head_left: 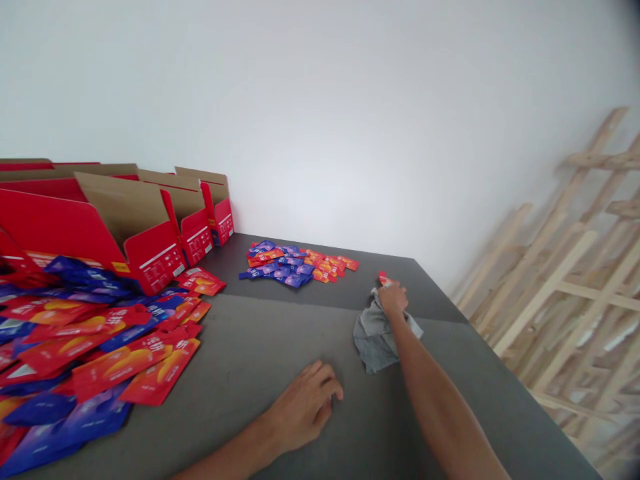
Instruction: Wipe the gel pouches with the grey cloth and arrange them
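Observation:
My left hand (306, 405) is low over the near part of the dark grey table, its fingers loosely bent and apart, holding nothing. Farther out to the right, my right hand (393, 300) has its fingers closed on a small red packet (383, 277), mostly covered by the hand. A crumpled grey cloth (376, 339) lies under that hand and wrist; whether the fingers also grip it cannot be made out. Left of the cloth, toward the wall, is a pile of blue packets (285, 268) and red-orange packets (327, 265).
A large heap of red and blue packets (105, 340) covers the table's left side. Behind it stand several open red cardboard boxes (155, 260) with raised flaps. A white wall (350, 133) backs the table (250, 347). Wooden frames (565, 287) lean beyond its right edge.

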`<move>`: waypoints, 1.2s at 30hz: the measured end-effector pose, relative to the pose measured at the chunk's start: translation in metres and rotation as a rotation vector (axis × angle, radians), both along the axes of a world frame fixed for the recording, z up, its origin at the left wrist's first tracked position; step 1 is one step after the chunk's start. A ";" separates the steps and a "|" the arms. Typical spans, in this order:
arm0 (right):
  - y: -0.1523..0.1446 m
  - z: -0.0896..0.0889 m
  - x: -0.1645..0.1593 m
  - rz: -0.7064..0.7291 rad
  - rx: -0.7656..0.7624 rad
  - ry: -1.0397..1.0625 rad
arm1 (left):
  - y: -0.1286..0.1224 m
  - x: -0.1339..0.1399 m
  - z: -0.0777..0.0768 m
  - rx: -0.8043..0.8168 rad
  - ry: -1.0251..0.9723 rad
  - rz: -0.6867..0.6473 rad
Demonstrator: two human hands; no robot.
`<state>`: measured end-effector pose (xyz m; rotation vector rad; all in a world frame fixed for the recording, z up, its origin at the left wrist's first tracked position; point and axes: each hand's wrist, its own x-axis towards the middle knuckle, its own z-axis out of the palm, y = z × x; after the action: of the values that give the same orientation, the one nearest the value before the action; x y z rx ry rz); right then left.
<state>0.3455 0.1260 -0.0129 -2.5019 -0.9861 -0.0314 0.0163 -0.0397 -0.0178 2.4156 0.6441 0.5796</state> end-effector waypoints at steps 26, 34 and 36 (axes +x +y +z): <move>-0.158 -0.009 -0.125 0.911 0.629 0.281 | 0.052 0.012 -0.027 -0.882 -0.732 0.256; -0.174 -0.003 -0.156 1.191 0.524 0.277 | 0.043 0.005 -0.007 -1.134 -1.104 0.232; -0.175 -0.002 -0.151 1.279 0.478 0.239 | 0.044 0.002 -0.002 -1.134 -1.156 0.294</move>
<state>0.1949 -0.0490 -0.0146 -1.1005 -1.9622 0.3624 0.0179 0.0044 -0.0200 0.7175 0.5371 1.1553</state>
